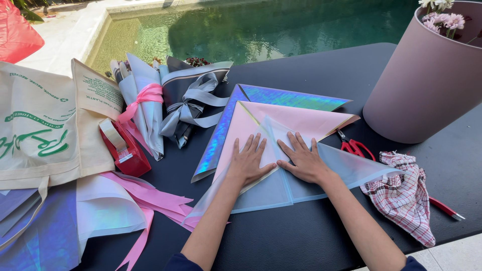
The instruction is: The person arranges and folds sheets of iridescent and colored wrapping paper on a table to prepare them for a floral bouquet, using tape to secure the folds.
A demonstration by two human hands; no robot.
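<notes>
Both my hands lie flat, fingers spread, on a stack of wrapping sheets on a black table (301, 236). My left hand (247, 161) presses the pale pink sheet (296, 120) where a translucent light-blue sheet (346, 168) overlaps it. Beside it, my right hand (303, 159) rests on the same blue sheet. An iridescent holographic sheet (221, 135) lies underneath, showing at the left and top. Neither hand holds anything.
Red-handled scissors (354, 147) lie right of the sheets, next to a checked cloth (404, 195). A tall mauve cylinder (427, 80) with flowers stands at right. Two wrapped bouquets (165, 100), a red tape dispenser (125, 148), a cloth bag (45, 125) and pink ribbon strips (150, 200) sit left. A pool lies beyond.
</notes>
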